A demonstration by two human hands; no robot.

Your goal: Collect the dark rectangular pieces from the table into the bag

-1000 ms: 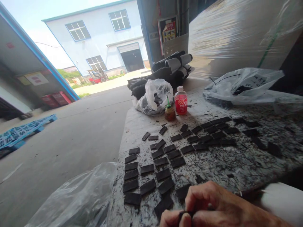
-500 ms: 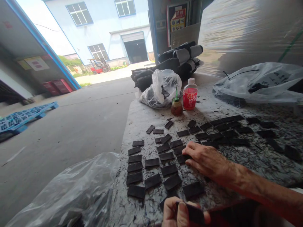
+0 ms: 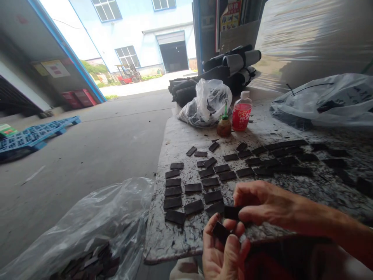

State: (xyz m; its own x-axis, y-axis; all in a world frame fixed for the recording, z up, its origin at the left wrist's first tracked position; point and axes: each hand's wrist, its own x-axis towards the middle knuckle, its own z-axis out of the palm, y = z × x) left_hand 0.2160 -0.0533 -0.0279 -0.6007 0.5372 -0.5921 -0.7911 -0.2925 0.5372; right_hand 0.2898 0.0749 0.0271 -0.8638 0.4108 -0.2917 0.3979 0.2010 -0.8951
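My left hand (image 3: 223,254), at the bottom middle, holds a small black rectangular piece (image 3: 220,232) between thumb and fingers. Just above it, my right hand (image 3: 266,204) pinches another flat black piece (image 3: 231,212). The two hands are close together over the table's near edge. Beyond them, similar black pieces (image 3: 193,207) lie in loose rows on the scuffed pale tabletop (image 3: 166,249). More pieces spread to the right, where some overlap or crowd together.
A clear plastic bag (image 3: 116,198) with black pieces in it is at lower left. On the table stand a red-labelled bottle (image 3: 241,112), a small green-nozzled bottle (image 3: 223,126) and white plastic bags (image 3: 214,99). Black rolls (image 3: 215,66) lie behind; a blue pallet (image 3: 37,134) rests on the floor.
My right hand has lifted a black piece from the rows and come back near my left hand. My left hand has turned, showing more of its piece. The view has shifted slightly.
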